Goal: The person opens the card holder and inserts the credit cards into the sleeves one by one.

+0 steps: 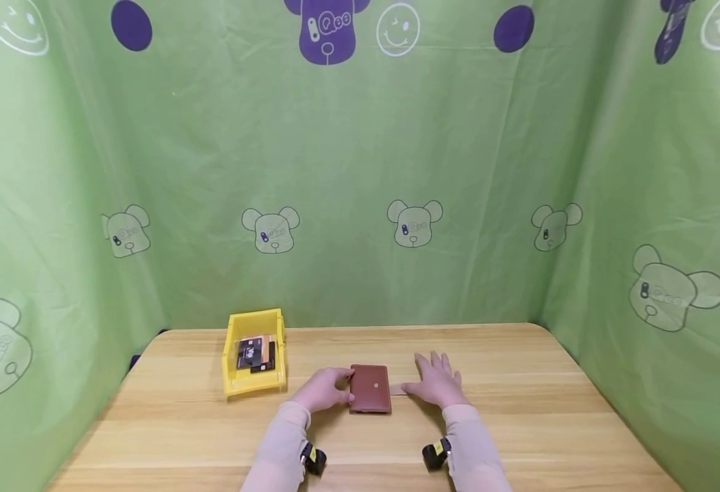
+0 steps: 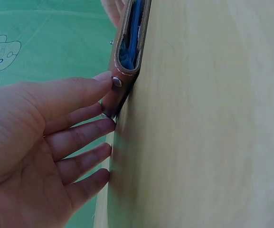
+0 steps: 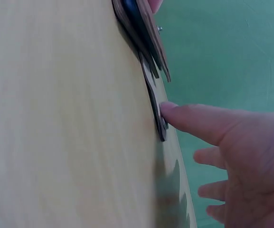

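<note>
A closed brown leather wallet (image 1: 368, 393) lies flat on the table, with a short strap (image 1: 396, 389) reaching out from its right side. The left hand (image 1: 325, 389) touches the wallet's left edge. In the left wrist view its thumb (image 2: 87, 90) is at a metal rivet (image 2: 117, 81) on the folded spine, and the other fingers stretch to the table beside it. Blue lining (image 2: 133, 38) shows between the covers. The right hand (image 1: 438, 385) has its fingers spread, and in the right wrist view its thumb (image 3: 189, 116) presses the strap's end down.
Left of the wallet is a yellow bin (image 1: 233, 355) holding several cards (image 1: 255, 352), one printed VIP. The wooden table (image 1: 520, 383) is backed and flanked by green curtains (image 1: 347, 280) with bear prints. A small black device (image 1: 313, 458) is worn on each wrist.
</note>
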The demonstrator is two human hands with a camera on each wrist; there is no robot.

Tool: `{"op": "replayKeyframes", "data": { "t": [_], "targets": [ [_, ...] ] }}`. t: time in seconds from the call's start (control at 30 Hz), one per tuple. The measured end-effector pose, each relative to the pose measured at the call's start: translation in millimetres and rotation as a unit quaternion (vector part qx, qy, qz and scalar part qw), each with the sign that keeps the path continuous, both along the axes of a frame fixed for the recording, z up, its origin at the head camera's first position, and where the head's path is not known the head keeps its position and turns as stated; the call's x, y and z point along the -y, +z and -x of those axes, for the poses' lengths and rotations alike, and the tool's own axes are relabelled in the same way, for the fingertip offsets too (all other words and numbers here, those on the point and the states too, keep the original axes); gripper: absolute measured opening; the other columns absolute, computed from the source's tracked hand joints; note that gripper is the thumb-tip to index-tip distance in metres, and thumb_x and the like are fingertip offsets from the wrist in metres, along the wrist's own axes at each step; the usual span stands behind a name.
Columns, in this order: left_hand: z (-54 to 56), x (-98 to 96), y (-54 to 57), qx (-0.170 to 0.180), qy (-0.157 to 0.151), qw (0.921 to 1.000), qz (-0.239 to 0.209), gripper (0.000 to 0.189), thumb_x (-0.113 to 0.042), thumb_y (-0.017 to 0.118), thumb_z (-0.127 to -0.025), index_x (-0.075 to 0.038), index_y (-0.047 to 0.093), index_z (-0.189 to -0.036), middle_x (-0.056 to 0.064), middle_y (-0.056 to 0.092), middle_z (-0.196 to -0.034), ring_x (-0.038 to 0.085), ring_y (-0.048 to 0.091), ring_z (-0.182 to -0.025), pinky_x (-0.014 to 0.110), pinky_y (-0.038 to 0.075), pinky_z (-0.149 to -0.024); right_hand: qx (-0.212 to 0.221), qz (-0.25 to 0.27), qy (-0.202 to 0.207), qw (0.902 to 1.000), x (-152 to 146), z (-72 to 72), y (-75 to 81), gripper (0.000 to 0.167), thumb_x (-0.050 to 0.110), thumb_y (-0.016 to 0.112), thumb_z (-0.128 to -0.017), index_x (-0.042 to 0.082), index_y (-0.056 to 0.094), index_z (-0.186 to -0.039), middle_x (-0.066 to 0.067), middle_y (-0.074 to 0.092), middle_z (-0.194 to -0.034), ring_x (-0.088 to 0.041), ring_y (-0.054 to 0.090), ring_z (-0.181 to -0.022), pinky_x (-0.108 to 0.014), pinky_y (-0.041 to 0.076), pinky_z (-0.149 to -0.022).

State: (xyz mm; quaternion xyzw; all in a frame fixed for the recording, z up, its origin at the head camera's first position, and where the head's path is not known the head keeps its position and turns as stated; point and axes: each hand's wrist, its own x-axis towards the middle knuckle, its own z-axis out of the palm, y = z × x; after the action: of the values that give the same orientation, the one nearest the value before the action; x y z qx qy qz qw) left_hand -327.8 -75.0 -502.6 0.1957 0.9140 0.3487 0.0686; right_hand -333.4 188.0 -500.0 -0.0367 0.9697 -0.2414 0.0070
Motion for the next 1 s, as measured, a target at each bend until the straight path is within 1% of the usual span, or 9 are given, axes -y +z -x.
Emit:
{"op": "replayKeyframes", "data": {
  "t": [0.13,0.3,0.4,0.53,0.7,0.77,0.83,0.9,1.0],
  "targets": [
    [-0.9,0.0,-0.1,0.001,0.000,1.0000,-0.001,0.059,-0.021,0.073,-0.085,-0.004,0.053,-0.138,0.018,0.056,-0.140,0.038,0.049,-0.133,0.054,0.037,-0.114,0.026,-0.006,0.003,0.9996,-3,-1.9,-0.5,0.085,0.049,0.066,-0.085,0.007,0.032,-0.151,-0.031,0.015,-0.158,-0.054,0.007,-0.145,-0.076,0.006,-0.112],
    [-0.5,0.5,0.4,0.003,0.001,1.0000,-0.005,0.060,-0.021,0.074,-0.084,-0.004,0.052,-0.138,0.018,0.055,-0.140,0.039,0.048,-0.133,0.055,0.037,-0.113,0.034,-0.014,0.041,0.9985,-4,-5.5,1.5,0.079,0.051,0.061,-0.090,0.011,0.033,-0.151,-0.032,0.016,-0.157,-0.055,0.008,-0.144,-0.077,0.008,-0.111],
    [-0.9,0.7,0.7,0.001,-0.001,1.0000,-0.006,0.060,-0.020,0.074,-0.084,-0.004,0.053,-0.138,0.019,0.056,-0.139,0.039,0.049,-0.132,0.055,0.037,-0.113,0.030,-0.016,0.075,0.9966,-5,-8.1,2.1,0.070,0.047,0.059,-0.092,0.015,0.036,-0.150,-0.031,0.017,-0.158,-0.056,0.008,-0.144,-0.079,0.008,-0.109],
    [-1.6,0.9,1.3,0.005,0.001,1.0000,-0.006,0.060,-0.020,0.074,-0.084,-0.004,0.053,-0.138,0.019,0.056,-0.139,0.040,0.048,-0.133,0.056,0.037,-0.113,0.030,-0.020,0.115,0.9928,-4,-10.4,1.3,0.052,0.036,0.055,-0.097,0.020,0.046,-0.146,-0.027,0.020,-0.159,-0.055,0.010,-0.144,-0.080,0.008,-0.108],
    [-1.9,0.2,2.9,0.008,-0.001,0.9998,-0.016,0.060,-0.018,0.074,-0.084,-0.003,0.053,-0.138,0.019,0.055,-0.139,0.040,0.048,-0.132,0.056,0.038,-0.113,0.034,-0.031,0.130,0.9905,-4,-14.5,1.4,0.041,0.029,0.049,-0.101,0.025,0.052,-0.142,-0.023,0.024,-0.159,-0.053,0.014,-0.145,-0.081,0.009,-0.108],
    [-1.4,0.5,2.8,0.008,-0.001,0.9998,-0.018,0.060,-0.018,0.074,-0.084,-0.003,0.053,-0.138,0.019,0.056,-0.139,0.039,0.049,-0.132,0.055,0.038,-0.113,0.036,-0.041,0.135,0.9893,-5,-16.9,2.3,0.042,0.029,0.049,-0.101,0.025,0.051,-0.142,-0.023,0.025,-0.158,-0.054,0.015,-0.144,-0.081,0.010,-0.107],
    [-1.1,1.0,2.3,0.008,0.000,0.9998,-0.019,0.060,-0.018,0.074,-0.084,-0.004,0.053,-0.138,0.019,0.055,-0.139,0.040,0.049,-0.132,0.056,0.038,-0.112,0.043,-0.054,0.141,0.9875,-6,-20.6,3.5,0.046,0.035,0.050,-0.100,0.025,0.048,-0.144,-0.023,0.025,-0.159,-0.054,0.017,-0.144,-0.081,0.012,-0.108],
    [-1.5,1.4,2.2,0.009,0.001,0.9998,-0.019,0.060,-0.018,0.074,-0.084,-0.004,0.052,-0.138,0.019,0.055,-0.140,0.040,0.048,-0.132,0.056,0.037,-0.113,0.051,-0.071,0.144,0.9857,-6,-24.7,3.5,0.055,0.045,0.053,-0.096,0.026,0.044,-0.147,-0.022,0.023,-0.160,-0.053,0.017,-0.144,-0.080,0.013,-0.109],
    [-2.5,1.4,1.9,0.008,-0.001,0.9998,-0.017,0.060,-0.018,0.074,-0.083,-0.003,0.053,-0.138,0.020,0.055,-0.139,0.041,0.048,-0.132,0.057,0.038,-0.112,0.068,-0.089,0.146,0.9829,-7,-31.1,4.4,0.075,0.060,0.059,-0.087,0.025,0.037,-0.150,-0.021,0.019,-0.161,-0.053,0.017,-0.144,-0.079,0.013,-0.110]
  ]
}}
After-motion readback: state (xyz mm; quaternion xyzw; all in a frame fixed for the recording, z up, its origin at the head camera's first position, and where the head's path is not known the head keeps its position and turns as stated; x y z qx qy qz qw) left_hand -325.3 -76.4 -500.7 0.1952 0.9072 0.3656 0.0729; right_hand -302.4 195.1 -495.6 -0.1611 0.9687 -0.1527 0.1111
